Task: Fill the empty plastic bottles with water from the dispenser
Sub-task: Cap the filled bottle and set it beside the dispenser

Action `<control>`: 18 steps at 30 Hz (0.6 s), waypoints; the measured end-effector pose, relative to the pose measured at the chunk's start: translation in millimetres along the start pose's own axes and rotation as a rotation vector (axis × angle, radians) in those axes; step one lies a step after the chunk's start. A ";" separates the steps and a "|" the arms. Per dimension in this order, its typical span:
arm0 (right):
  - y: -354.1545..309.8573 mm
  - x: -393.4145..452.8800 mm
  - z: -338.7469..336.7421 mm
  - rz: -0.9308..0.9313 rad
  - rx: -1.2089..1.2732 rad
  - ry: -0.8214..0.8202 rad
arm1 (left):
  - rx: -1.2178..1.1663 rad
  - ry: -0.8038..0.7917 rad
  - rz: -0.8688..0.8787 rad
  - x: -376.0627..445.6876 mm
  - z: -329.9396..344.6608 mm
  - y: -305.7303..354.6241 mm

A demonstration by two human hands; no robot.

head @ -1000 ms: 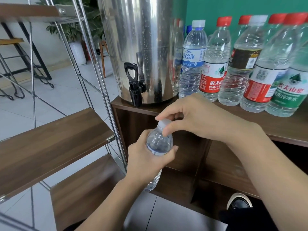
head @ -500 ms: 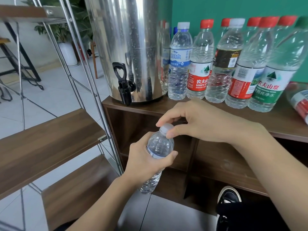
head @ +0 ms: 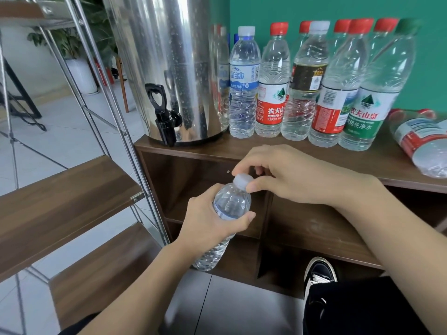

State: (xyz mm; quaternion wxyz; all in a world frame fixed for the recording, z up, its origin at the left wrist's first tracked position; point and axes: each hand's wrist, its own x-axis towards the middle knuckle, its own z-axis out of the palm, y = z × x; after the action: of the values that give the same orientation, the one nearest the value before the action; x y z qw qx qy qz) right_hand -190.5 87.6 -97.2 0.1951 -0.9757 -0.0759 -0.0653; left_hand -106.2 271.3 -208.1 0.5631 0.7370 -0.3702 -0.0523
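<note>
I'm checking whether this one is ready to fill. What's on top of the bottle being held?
A pale cap sits on the held bottle, pinched by the right hand. The left hand grips the body, covering its label. The neck thread under the cap is hidden.

Bare forearms, no sleeves in view; dark trousers [head: 362, 308]; black sneaker [head: 319, 270] with white laces and sole.

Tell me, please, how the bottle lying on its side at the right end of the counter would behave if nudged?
The lying bottle would probably roll, since it rests on its round side. Its thin clear plastic looks crushable and probably light. It lies apart from the upright bottles.
</note>
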 end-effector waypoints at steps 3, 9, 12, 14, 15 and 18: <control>-1.1 -1.2 2.4 0.021 -0.056 0.013 | 0.039 0.055 -0.002 -2.3 5.2 1.1; -7.7 -5.3 6.2 0.039 -0.139 0.086 | 0.175 0.255 0.018 -8.9 20.3 8.0; -5.4 -8.0 4.1 0.026 -0.137 0.133 | 0.217 0.313 0.010 -8.8 28.1 17.4; -0.9 -11.7 0.4 0.004 -0.079 0.181 | 0.230 0.315 -0.014 -5.6 31.5 24.3; 3.2 -14.9 -2.7 -0.001 -0.027 0.212 | 0.219 0.312 -0.028 -3.2 32.8 27.9; 24.3 -30.0 -14.8 0.058 0.089 0.329 | 0.124 0.329 -0.062 6.9 33.9 42.6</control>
State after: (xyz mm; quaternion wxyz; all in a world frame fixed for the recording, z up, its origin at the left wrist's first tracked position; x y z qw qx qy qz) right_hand -217.1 56.0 -97.4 0.2495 -0.9440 -0.0176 -0.2151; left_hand -138.8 236.4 -181.0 0.5678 0.7799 -0.2527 0.0745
